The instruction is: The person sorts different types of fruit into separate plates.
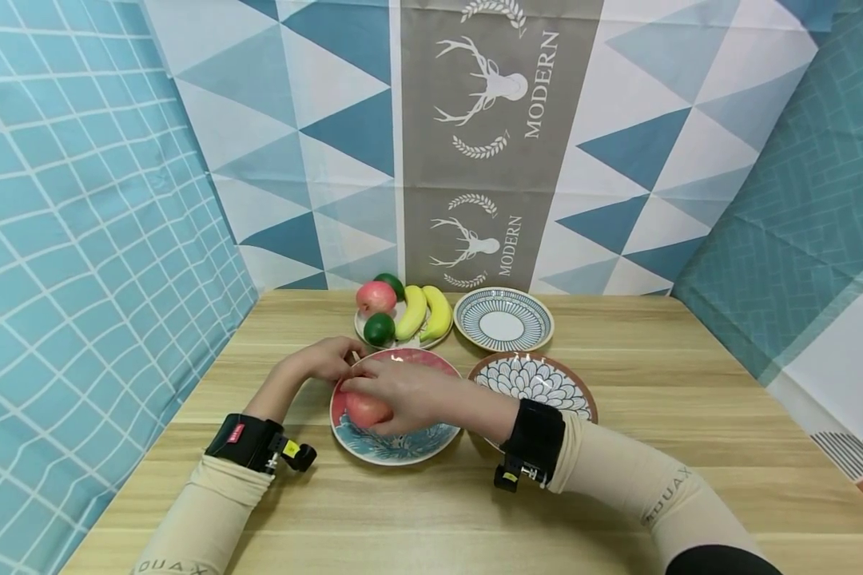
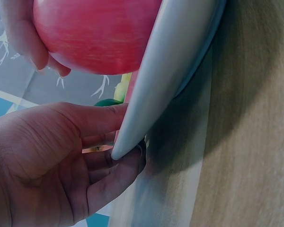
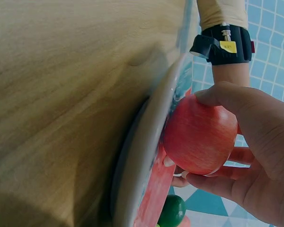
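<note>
A red fruit (image 3: 199, 135) sits in the clasp of a person's right hand (image 1: 424, 395), thumb on one side and curled fingers (image 3: 213, 183) on the other, over a pink-and-blue plate (image 1: 435, 438); whether fruit and plate touch cannot be told. The left hand (image 1: 327, 359) pinches the plate's rim, thumb above, fingers beneath. Dark lettering on the left sleeve (image 1: 197, 511) and right sleeve (image 1: 640, 471) is partly legible, ending "UAX". Just behind, on the wooden counter (image 1: 669, 383), a fruit plate (image 1: 406, 344) bears two bananas (image 1: 411, 313), a pink fruit (image 1: 376, 296) and two green fruits (image 1: 379, 329). Beside it stands a striped plate (image 1: 502, 326), with a petal-patterned plate (image 1: 532, 379) nearer the person. "MODERN" runs sideways, twice, beside white deer heads on the backdrop (image 1: 467, 168).
</note>
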Available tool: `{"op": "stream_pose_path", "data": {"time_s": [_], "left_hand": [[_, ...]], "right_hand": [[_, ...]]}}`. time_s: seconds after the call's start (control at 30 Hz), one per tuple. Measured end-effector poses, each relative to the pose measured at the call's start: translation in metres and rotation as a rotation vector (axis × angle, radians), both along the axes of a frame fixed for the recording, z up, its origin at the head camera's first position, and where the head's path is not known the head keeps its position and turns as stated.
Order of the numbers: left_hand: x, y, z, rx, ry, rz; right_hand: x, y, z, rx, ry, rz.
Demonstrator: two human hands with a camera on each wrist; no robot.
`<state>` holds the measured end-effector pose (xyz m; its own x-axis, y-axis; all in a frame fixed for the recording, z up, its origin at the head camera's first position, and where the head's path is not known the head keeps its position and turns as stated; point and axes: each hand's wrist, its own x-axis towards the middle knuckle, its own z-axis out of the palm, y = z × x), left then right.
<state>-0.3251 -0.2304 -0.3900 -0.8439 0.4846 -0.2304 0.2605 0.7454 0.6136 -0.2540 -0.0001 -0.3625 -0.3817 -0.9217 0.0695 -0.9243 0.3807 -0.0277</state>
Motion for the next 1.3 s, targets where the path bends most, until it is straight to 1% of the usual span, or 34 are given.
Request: {"op": "stream_pose_path", "data": {"time_s": [0.17, 0.4, 0.63, 1.0, 1.3], "left_hand": [[0.0014, 0.0011, -0.0002, -0.006, 0.001, 0.019], [0.0012, 0.0003, 0.0018, -0.011, 0.0, 0.032], [0.0005, 0.0001, 0.0007, -0.01, 0.001, 0.039], [0.0011, -0.0002, 0.0015, -0.013, 0.006, 0.027], [-0.0004, 0.0, 0.0005, -0.004, 0.006, 0.014]], "right_hand": [[0.0017, -0.0014, -0.0019, -0.002, 0.001, 0.015], [0.0032, -0.0028, -0.0024, 0.02, 0.006, 0.005], [0.0071, -0.0021, -0.0016, 0.036, 0.017, -0.008], [0.0083, -0.0012, -0.0003, 0.042, 0.047, 0.003], [0.0085, 0.0, -0.0007, 0.041, 0.04, 0.006]]}}
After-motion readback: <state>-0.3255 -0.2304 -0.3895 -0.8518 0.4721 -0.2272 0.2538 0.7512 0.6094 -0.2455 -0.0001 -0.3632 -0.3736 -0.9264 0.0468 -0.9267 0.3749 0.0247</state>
